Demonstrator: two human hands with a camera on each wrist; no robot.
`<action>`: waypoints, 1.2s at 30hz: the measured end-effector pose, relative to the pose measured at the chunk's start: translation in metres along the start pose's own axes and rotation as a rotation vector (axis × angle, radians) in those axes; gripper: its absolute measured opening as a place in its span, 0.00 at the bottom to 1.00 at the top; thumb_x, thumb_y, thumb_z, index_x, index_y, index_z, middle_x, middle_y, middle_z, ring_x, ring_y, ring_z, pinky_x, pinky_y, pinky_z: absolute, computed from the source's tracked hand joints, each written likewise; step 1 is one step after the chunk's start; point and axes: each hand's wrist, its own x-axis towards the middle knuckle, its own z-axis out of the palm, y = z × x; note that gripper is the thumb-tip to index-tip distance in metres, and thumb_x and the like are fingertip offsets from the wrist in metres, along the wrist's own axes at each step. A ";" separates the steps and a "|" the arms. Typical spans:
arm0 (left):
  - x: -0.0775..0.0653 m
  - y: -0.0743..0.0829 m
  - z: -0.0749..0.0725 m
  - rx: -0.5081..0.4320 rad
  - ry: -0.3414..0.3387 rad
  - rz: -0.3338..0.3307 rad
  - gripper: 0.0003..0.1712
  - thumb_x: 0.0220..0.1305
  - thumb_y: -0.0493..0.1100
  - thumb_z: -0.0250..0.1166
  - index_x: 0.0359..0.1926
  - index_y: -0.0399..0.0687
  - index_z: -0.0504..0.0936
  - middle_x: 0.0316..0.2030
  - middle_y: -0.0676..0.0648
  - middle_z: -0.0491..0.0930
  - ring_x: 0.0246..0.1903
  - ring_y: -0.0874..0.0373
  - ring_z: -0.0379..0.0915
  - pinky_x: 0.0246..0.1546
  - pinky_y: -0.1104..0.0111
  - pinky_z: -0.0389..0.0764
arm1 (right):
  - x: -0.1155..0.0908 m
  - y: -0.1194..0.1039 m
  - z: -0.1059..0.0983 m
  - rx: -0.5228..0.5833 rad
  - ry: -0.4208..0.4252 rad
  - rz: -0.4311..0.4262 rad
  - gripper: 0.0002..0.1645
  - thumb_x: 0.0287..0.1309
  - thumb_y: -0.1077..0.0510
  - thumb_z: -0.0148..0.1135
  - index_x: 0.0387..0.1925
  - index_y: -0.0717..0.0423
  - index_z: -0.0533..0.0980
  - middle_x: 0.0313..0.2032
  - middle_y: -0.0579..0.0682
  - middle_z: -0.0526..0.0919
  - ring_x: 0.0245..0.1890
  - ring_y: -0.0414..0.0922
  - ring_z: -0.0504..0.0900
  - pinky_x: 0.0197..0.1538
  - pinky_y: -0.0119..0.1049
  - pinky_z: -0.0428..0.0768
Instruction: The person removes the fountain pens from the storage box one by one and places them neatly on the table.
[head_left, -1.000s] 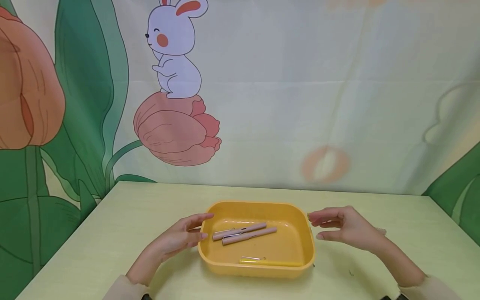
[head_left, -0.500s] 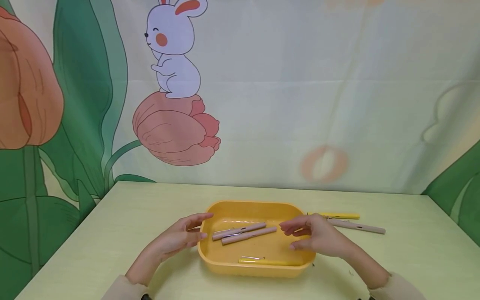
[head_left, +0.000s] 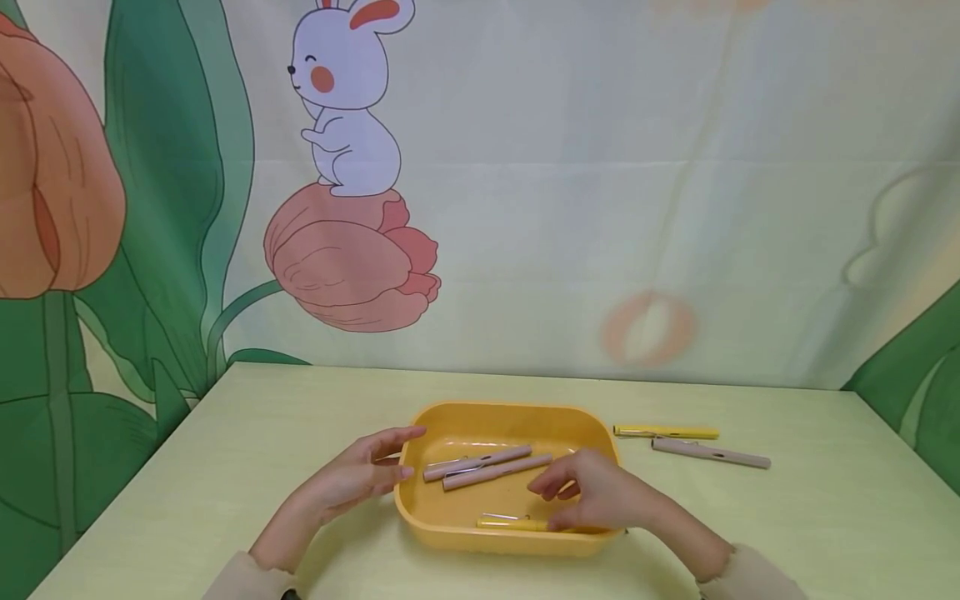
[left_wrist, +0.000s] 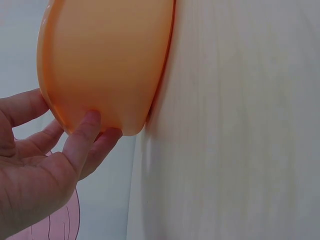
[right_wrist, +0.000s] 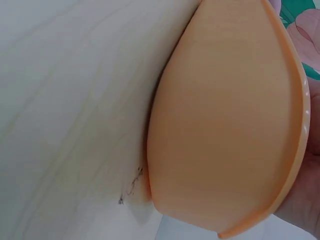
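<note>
A yellow plastic basin (head_left: 510, 543) stands on the table, its left end held by my left hand (head_left: 358, 472). In the left wrist view the fingers and thumb of that hand (left_wrist: 45, 170) lie against the basin's wall (left_wrist: 110, 65) and rim. My right hand (head_left: 592, 493) reaches inside over the right wall, fingers bent, thumb tip right at a yellow pen (head_left: 502, 523) and partly covering it. A gap shows between its thumb and index finger. Two pale pink pens, one behind (head_left: 480, 462) and one in front (head_left: 495, 473), lie inside. The right wrist view mostly shows the basin's outside (right_wrist: 225, 125).
Right of the basin, another yellow pen (head_left: 667, 432) and another pale pink pen (head_left: 708, 453) lie on the light table (head_left: 817, 500). A few small dark marks (right_wrist: 132, 185) show on the tabletop beside the basin. A printed rabbit backdrop (head_left: 525, 208) hangs behind.
My right hand has moved left from outside the basin, over its right wall and down to the yellow pen inside, uncovering the two pens on the table. The left hand stays put.
</note>
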 end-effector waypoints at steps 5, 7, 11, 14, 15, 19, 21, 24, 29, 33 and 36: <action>0.001 -0.001 0.000 0.000 -0.002 0.002 0.32 0.60 0.32 0.56 0.65 0.36 0.58 0.64 0.30 0.53 0.59 0.38 0.60 0.52 0.58 0.73 | 0.005 -0.002 0.004 -0.108 -0.043 -0.028 0.13 0.41 0.69 0.68 0.35 0.68 0.80 0.34 0.54 0.84 0.33 0.40 0.81 0.36 0.26 0.79; 0.001 -0.002 0.000 0.000 -0.002 0.002 0.32 0.60 0.32 0.56 0.65 0.36 0.58 0.64 0.30 0.53 0.59 0.38 0.60 0.52 0.58 0.72 | 0.007 -0.001 0.005 -0.152 -0.050 -0.038 0.12 0.41 0.70 0.68 0.34 0.66 0.81 0.32 0.52 0.84 0.30 0.37 0.80 0.34 0.24 0.79; 0.001 -0.002 0.000 0.003 0.000 0.004 0.32 0.60 0.32 0.56 0.65 0.36 0.58 0.64 0.30 0.53 0.59 0.39 0.59 0.52 0.58 0.72 | 0.010 0.001 0.009 -0.230 -0.061 -0.052 0.11 0.40 0.71 0.67 0.32 0.64 0.82 0.29 0.48 0.84 0.27 0.34 0.78 0.32 0.23 0.78; 0.001 -0.002 0.000 0.003 0.000 0.004 0.33 0.60 0.32 0.57 0.65 0.36 0.58 0.64 0.30 0.53 0.59 0.39 0.60 0.52 0.58 0.73 | 0.012 0.003 0.010 -0.259 -0.074 -0.045 0.11 0.40 0.71 0.67 0.31 0.62 0.82 0.28 0.46 0.83 0.27 0.32 0.77 0.31 0.22 0.77; 0.001 -0.002 0.000 0.002 0.000 0.003 0.33 0.60 0.32 0.57 0.65 0.36 0.58 0.64 0.30 0.53 0.59 0.39 0.60 0.52 0.58 0.73 | 0.012 0.004 0.010 -0.260 -0.080 -0.041 0.10 0.40 0.71 0.67 0.31 0.62 0.82 0.28 0.45 0.83 0.26 0.31 0.77 0.31 0.22 0.77; 0.002 -0.002 0.000 0.004 0.006 -0.004 0.33 0.60 0.32 0.57 0.65 0.36 0.58 0.64 0.30 0.53 0.59 0.39 0.60 0.52 0.58 0.73 | 0.015 0.004 0.011 -0.245 -0.107 -0.012 0.10 0.40 0.71 0.67 0.29 0.60 0.82 0.26 0.44 0.83 0.26 0.29 0.76 0.31 0.21 0.76; 0.002 -0.002 0.001 0.009 0.012 -0.009 0.33 0.60 0.32 0.57 0.65 0.37 0.58 0.64 0.30 0.53 0.59 0.39 0.60 0.52 0.58 0.73 | 0.016 0.003 0.012 -0.244 -0.116 -0.005 0.09 0.40 0.71 0.67 0.28 0.60 0.82 0.25 0.43 0.83 0.25 0.29 0.76 0.31 0.21 0.76; 0.002 -0.002 0.001 0.013 0.017 -0.013 0.33 0.60 0.33 0.58 0.65 0.37 0.59 0.64 0.31 0.54 0.59 0.39 0.60 0.52 0.58 0.73 | 0.017 0.003 0.012 -0.243 -0.122 0.014 0.09 0.40 0.71 0.67 0.28 0.60 0.81 0.24 0.43 0.82 0.25 0.29 0.76 0.30 0.22 0.76; 0.002 -0.002 0.001 0.012 0.017 -0.014 0.33 0.60 0.33 0.58 0.65 0.38 0.59 0.65 0.31 0.53 0.60 0.38 0.58 0.52 0.58 0.72 | 0.019 0.003 0.013 -0.231 -0.123 0.039 0.09 0.39 0.72 0.67 0.27 0.60 0.81 0.21 0.43 0.80 0.22 0.28 0.74 0.29 0.21 0.75; 0.001 -0.001 0.000 0.004 0.006 -0.008 0.33 0.60 0.33 0.58 0.66 0.37 0.58 0.65 0.30 0.52 0.60 0.38 0.59 0.52 0.58 0.73 | 0.020 0.002 0.013 -0.193 -0.119 0.069 0.10 0.39 0.73 0.66 0.27 0.61 0.81 0.19 0.43 0.78 0.21 0.28 0.72 0.28 0.22 0.75; 0.000 -0.001 -0.001 -0.006 -0.014 0.006 0.34 0.60 0.33 0.57 0.66 0.35 0.56 0.65 0.29 0.51 0.59 0.38 0.60 0.52 0.57 0.72 | 0.020 0.001 0.013 -0.180 -0.103 0.079 0.10 0.39 0.73 0.66 0.27 0.61 0.81 0.19 0.42 0.78 0.21 0.28 0.72 0.28 0.22 0.75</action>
